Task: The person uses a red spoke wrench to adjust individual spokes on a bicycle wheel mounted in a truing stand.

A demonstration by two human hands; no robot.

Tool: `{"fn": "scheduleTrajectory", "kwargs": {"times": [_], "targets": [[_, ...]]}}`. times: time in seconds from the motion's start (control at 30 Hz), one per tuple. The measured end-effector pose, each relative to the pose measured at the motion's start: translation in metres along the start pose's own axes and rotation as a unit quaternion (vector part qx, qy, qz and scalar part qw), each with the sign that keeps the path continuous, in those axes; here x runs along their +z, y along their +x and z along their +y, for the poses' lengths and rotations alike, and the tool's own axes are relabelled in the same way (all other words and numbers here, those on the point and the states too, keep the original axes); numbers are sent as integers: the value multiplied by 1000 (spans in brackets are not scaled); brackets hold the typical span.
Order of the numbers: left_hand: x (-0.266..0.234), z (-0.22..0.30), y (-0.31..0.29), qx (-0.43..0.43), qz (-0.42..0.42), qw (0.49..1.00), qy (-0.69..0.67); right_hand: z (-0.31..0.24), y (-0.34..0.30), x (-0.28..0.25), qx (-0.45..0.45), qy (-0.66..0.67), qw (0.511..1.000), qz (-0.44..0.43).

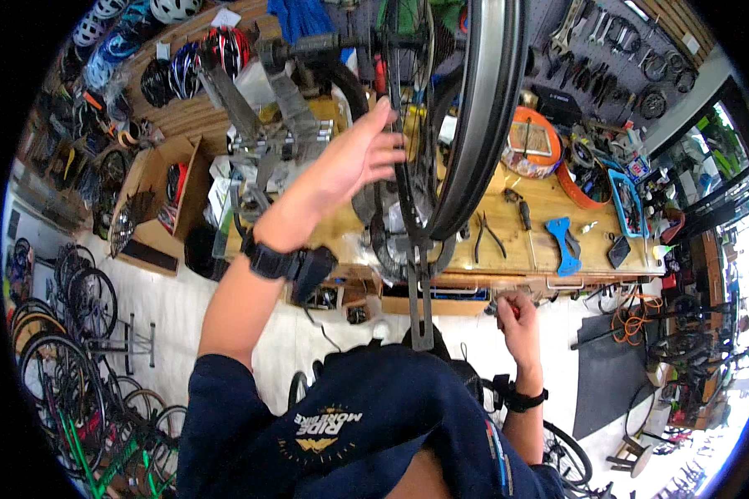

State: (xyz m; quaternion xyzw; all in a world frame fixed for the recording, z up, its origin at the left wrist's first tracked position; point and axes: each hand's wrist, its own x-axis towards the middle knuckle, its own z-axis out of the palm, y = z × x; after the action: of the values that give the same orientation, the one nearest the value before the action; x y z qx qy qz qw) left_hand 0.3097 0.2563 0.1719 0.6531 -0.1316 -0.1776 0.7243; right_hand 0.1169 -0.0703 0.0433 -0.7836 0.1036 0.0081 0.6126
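A bicycle wheel (pixel 484 125) with a black and silver rim stands upright in front of me, over the near side of the workbench. It sits in a dark metal wheel stand (pixel 421 291), whose slotted bar reaches toward my chest. My left hand (pixel 359 160) is raised left of the wheel, open, its fingers stretched toward the spokes and a dark upright arm. Whether the fingertips touch them I cannot tell. Below the bench's front edge, to the right, my right hand (pixel 516 311) is closed around something small with a red part; its kind is hidden.
On the wooden bench (pixel 466 264) lie pliers (pixel 489 237), a screwdriver (pixel 526 218) and a blue tool (pixel 563 245). Farther right are an orange round container (pixel 533 150) and a blue tray (pixel 627 200). A cardboard box (pixel 154 241) stands left; bicycles (pixel 91 374) crowd the lower left.
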Motion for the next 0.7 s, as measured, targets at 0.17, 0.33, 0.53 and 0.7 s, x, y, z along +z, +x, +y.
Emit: {"fn": "scheduleTrajectory", "kwargs": {"times": [0.17,0.33,0.53,0.7], "targets": [[17,-4,-23,-20,-113,989,-94,7,13,5,-20,5,999,-39],[15,-40,-28,-26,-78,996,-32,-30,10,14,-3,69,982,-179],[21,-43,-62,124,38,950,284,-104,11,51,-286,-184,926,-166],[44,-33,-117,48,117,938,323,-110,26,77,-387,-239,884,-110]]}}
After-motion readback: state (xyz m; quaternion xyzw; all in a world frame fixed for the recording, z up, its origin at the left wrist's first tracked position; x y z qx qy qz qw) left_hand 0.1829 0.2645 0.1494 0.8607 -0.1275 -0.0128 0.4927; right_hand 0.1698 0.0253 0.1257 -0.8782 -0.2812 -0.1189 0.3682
